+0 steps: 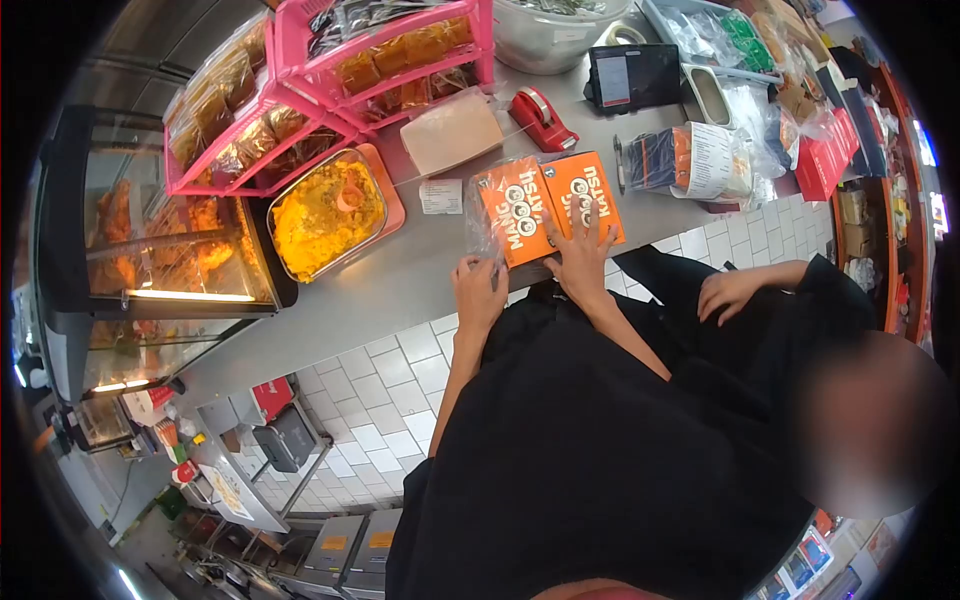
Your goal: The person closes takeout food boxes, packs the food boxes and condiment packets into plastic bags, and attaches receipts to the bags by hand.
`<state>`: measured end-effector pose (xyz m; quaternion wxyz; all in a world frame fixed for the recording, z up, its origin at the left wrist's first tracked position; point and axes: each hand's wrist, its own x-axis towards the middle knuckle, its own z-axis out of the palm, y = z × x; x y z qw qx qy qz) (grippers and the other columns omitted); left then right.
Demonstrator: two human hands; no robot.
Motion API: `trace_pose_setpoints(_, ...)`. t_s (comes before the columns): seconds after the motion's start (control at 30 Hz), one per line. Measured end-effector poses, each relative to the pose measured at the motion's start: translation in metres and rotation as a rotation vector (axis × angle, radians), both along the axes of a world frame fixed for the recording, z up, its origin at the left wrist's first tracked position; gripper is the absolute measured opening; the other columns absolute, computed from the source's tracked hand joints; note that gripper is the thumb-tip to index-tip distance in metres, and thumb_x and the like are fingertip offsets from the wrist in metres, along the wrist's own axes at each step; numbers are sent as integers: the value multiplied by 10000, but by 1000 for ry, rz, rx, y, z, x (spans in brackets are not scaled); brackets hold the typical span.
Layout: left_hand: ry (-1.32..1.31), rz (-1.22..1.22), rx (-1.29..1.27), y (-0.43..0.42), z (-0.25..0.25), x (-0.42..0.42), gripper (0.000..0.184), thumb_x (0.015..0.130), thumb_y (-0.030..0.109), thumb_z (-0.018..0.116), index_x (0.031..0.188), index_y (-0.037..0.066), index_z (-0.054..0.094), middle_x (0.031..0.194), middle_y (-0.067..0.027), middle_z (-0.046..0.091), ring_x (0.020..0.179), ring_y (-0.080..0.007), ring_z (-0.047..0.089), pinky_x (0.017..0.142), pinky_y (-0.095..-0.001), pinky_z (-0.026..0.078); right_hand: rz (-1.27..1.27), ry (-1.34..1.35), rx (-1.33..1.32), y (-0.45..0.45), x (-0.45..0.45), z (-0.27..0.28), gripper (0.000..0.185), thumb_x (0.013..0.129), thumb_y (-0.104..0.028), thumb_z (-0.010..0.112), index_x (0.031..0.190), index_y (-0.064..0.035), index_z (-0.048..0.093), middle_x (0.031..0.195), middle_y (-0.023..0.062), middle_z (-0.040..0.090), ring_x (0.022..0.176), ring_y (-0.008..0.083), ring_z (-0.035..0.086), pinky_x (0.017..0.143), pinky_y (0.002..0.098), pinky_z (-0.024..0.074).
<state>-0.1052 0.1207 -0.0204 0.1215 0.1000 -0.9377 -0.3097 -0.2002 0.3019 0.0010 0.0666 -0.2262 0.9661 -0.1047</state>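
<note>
Two orange boxes with white lettering lie side by side on the steel counter, the left box (516,212) partly in clear plastic film and the right box (607,200) next to it. My right hand (583,258) rests on the boxes with its fingers spread, holding nothing. At the left box's near corner, my left hand (480,288) has its fingers bent against the edge of the clear plastic bag (483,235); its grip is too small to make out. A printed receipt (441,197) lies left of the boxes.
A red tape dispenser (541,118), a tablet (634,77) and a tray of yellow food (330,215) stand on the counter (408,262). Pink baskets (380,62) and a lit food display (170,245) are left. Another person (735,293) is close on the right.
</note>
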Motion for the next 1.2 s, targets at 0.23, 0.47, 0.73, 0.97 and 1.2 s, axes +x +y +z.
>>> trace_pose_setpoints(0.23,-561,-157,783,11,47,-8,259,956,265,652,916,17,713,726,-60,656,649,-133,546,626,-282,416,-22,-5,-1,3,-2,1,949,697,-382,857,1522,-374,388,1638,154,188,1496,462,127,1076,779,156)
trace_pose_setpoints(0.47,-274,-149,1165,16,109,-43,265,1038,262,562,1114,22,646,726,-24,666,512,-7,399,479,-192,291,-382,-186,-964,44,-53,-7,600,875,-380,736,1344,-45,568,1366,209,561,1265,341,529,1051,431,411)
trace_pose_setpoints(0.73,-367,-233,1175,23,161,-27,305,1038,230,564,1258,28,503,676,-55,650,486,-48,509,466,-195,331,-731,-761,-1024,82,-108,-90,489,936,-444,647,980,42,625,923,191,715,810,322,680,734,421,511)
trace_pose_setpoints(0.97,-346,-87,774,10,157,-15,232,1041,220,557,1136,16,614,676,-60,656,552,-90,537,543,-225,364,-641,-14,-706,86,-72,-50,295,918,-269,683,916,14,600,848,278,655,843,473,642,726,499,473)
trace_pose_setpoints(1.2,52,72,848,26,175,-14,282,1057,218,518,989,-29,635,702,-62,599,563,-156,519,685,-305,476,-302,-151,-536,117,-67,94,280,940,-243,669,916,35,644,776,202,617,642,347,541,629,409,437)
